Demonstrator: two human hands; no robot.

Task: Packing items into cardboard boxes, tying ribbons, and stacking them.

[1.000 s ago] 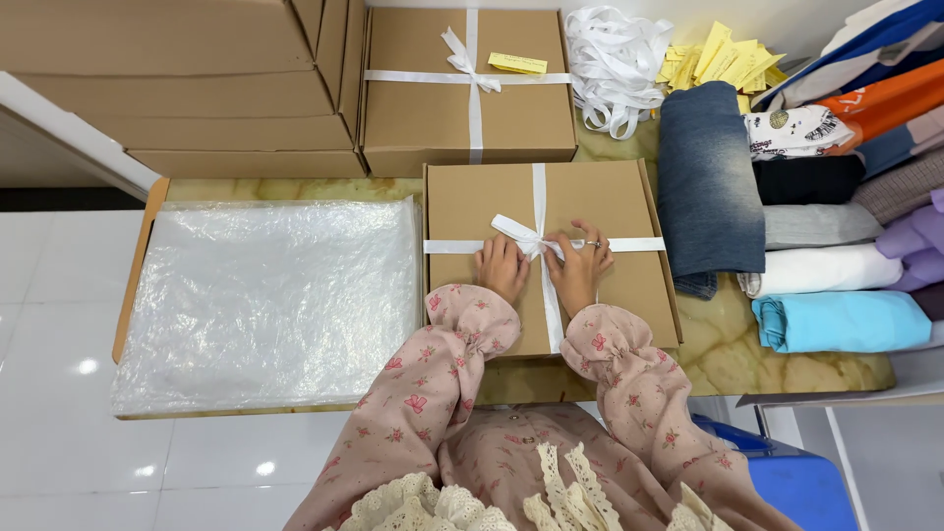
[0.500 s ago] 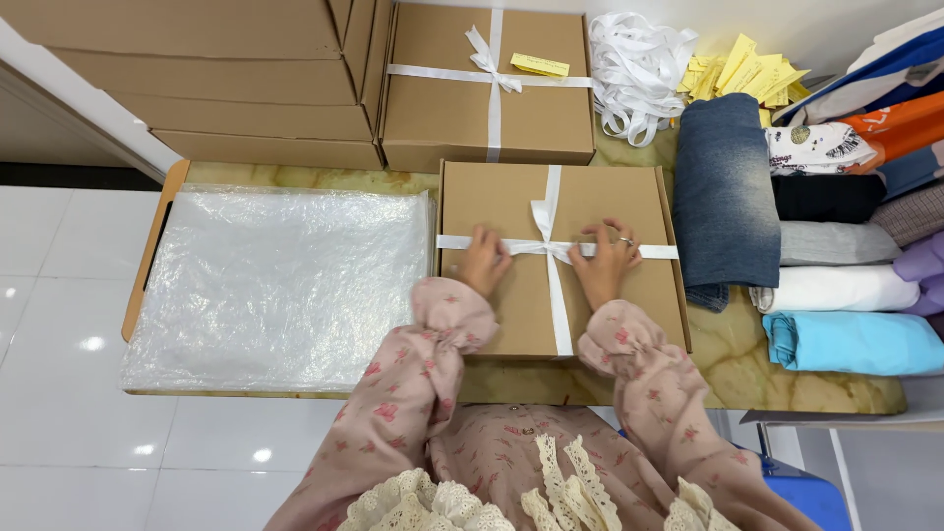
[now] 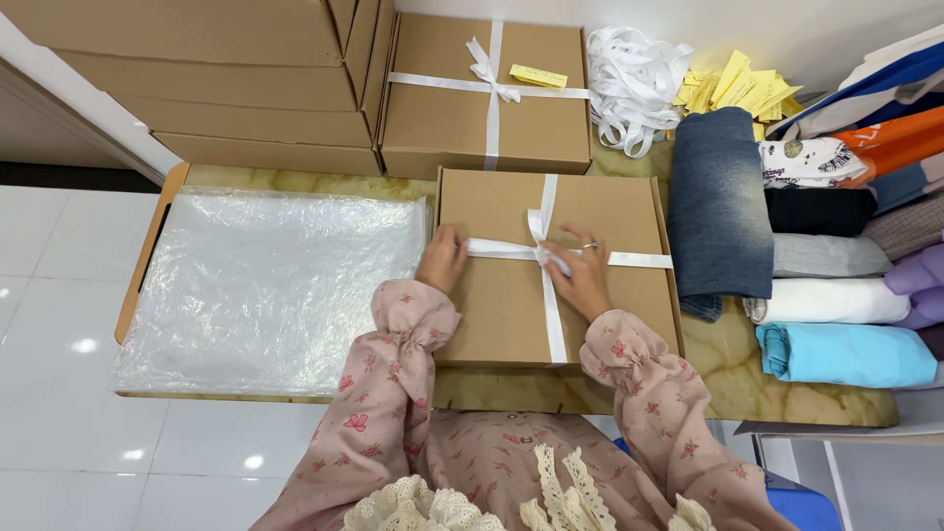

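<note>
Since half a second ago, the left hand [image 3: 442,258] has slid out to the left edge of the flat brown box [image 3: 503,305], where it rests with fingers together, and the right hand [image 3: 580,275] pinches the white ribbon [image 3: 551,295] at the knot in the middle. That box lies on the marble table [image 3: 728,359] just in front of the person; it looks light and stiff, best held by its side edges, while the ribbon looks soft and slippery. Folded clothes [image 3: 718,206] sit close on the right and another tied box [image 3: 487,98] just behind, so the open room is on the left, over the clear plastic sheet [image 3: 265,285].
</note>
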